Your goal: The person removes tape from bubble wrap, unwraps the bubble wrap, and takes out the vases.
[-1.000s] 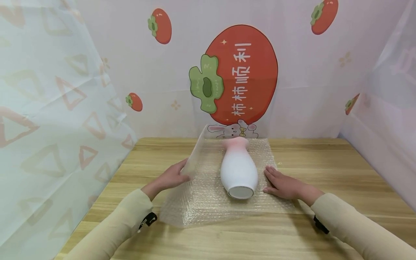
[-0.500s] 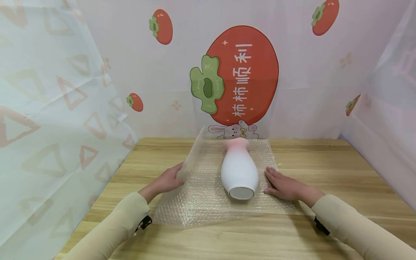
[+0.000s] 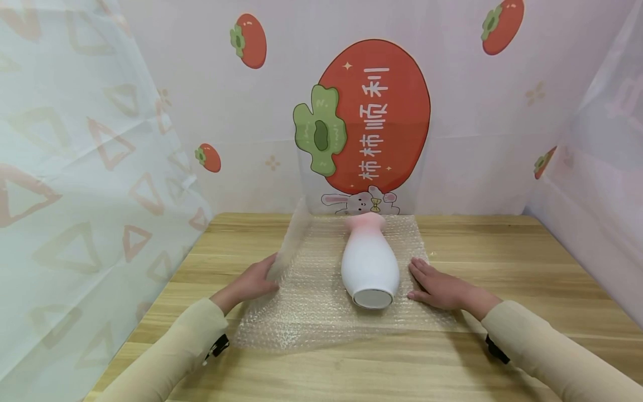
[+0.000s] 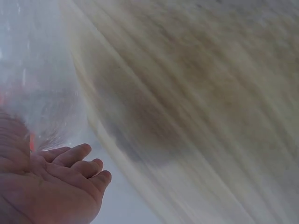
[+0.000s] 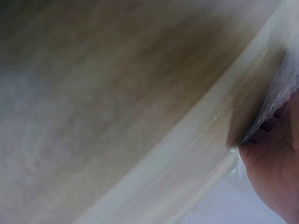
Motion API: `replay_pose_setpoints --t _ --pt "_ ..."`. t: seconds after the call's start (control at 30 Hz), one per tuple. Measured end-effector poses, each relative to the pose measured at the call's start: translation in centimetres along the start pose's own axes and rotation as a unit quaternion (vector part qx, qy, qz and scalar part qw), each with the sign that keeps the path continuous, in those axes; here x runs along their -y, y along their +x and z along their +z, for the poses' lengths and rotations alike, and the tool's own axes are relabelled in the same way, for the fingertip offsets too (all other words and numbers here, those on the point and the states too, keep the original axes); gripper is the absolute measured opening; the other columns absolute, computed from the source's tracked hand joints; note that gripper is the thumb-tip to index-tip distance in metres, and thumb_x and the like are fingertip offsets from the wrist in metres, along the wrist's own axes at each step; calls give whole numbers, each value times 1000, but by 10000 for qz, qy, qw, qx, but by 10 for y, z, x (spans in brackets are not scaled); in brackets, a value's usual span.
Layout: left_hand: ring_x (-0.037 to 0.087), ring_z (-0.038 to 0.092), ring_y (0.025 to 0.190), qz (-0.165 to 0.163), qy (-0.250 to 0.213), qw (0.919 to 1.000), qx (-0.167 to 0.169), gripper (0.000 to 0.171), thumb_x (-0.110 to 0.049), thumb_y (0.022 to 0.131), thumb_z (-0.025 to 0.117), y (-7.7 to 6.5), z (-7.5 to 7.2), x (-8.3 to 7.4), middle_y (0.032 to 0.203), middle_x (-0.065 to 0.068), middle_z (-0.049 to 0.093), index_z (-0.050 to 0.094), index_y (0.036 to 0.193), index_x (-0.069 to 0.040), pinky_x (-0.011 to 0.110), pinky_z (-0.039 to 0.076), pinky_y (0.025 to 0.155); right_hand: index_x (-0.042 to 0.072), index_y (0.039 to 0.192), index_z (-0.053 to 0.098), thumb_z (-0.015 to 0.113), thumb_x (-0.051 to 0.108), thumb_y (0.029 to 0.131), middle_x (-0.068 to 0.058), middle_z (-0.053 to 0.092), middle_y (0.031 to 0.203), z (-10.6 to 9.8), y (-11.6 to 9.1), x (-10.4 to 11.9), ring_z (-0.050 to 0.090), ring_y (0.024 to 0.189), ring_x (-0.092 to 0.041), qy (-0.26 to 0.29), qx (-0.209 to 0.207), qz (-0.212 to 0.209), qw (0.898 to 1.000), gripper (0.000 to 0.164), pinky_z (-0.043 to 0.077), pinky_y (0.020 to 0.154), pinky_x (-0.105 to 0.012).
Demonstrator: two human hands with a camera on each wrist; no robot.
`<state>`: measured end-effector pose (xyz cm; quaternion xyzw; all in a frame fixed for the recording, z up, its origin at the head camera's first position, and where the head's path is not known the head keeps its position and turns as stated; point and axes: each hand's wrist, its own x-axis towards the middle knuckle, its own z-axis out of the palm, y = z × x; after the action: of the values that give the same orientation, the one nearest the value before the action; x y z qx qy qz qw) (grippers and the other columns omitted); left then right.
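A vase [image 3: 370,262], white with a pink neck, lies on its side on a sheet of clear bubble wrap [image 3: 313,296], its round base facing me. The left edge of the wrap curls up off the table. My left hand [image 3: 253,281] touches that raised edge, and in the left wrist view its fingers [image 4: 77,156] are loosely extended. To the right of the vase, my right hand [image 3: 442,286] rests flat on the wrap's right edge, fingers pointing toward the vase. The right wrist view shows the palm [image 5: 271,163] beside the crinkled wrap edge.
All this lies on a wooden table [image 3: 502,268]. A printed cloth backdrop [image 3: 462,111] with a big red persimmon stands behind it, and more cloth [image 3: 90,195] hangs at the left side. Both forearms wear pale sleeves [image 3: 171,346] with small black devices.
My left hand has moved left and a little down, and the raised left flap of the wrap has swung outward and lower with it. The vase and my right hand stay in place.
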<state>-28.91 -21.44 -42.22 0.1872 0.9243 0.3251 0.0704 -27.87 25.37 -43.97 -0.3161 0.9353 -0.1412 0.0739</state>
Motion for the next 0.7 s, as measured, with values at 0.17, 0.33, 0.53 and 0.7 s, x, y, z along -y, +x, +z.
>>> replay_pose_setpoints --t 0.17,0.33,0.53,0.7 --pt "47 33 133 22 32 10000 -77 83 -2 79 68 -3 0 4 148 31 32 23 149 9 57 28 106 -16 145 25 49 45 100 -36 16 152 1 0 -1 15 139 -49 2 7 2 10000 80 21 109 -58" --pt "51 27 134 -125 161 9998 -78 86 -5 79 70 -5 -1 5 147 35 28 23 148 10 60 25 106 -16 146 24 50 45 100 -35 15 152 2 -1 -3 14 140 -48 -22 15 29 10000 80 20 109 -57" --pt "51 14 139 -312 315 9990 -77 89 -9 77 74 -4 1 10 148 35 27 24 147 12 60 19 108 -16 145 24 49 45 100 -35 15 152 2 0 -2 14 140 -49 19 17 10 10000 80 20 109 -58" --pt "50 10 140 -387 309 9987 -95 86 -12 78 77 -5 1 13 146 34 31 28 144 14 61 18 109 -16 145 24 49 46 100 -35 15 152 2 0 -2 14 140 -49 5 23 28 10000 81 21 109 -58"
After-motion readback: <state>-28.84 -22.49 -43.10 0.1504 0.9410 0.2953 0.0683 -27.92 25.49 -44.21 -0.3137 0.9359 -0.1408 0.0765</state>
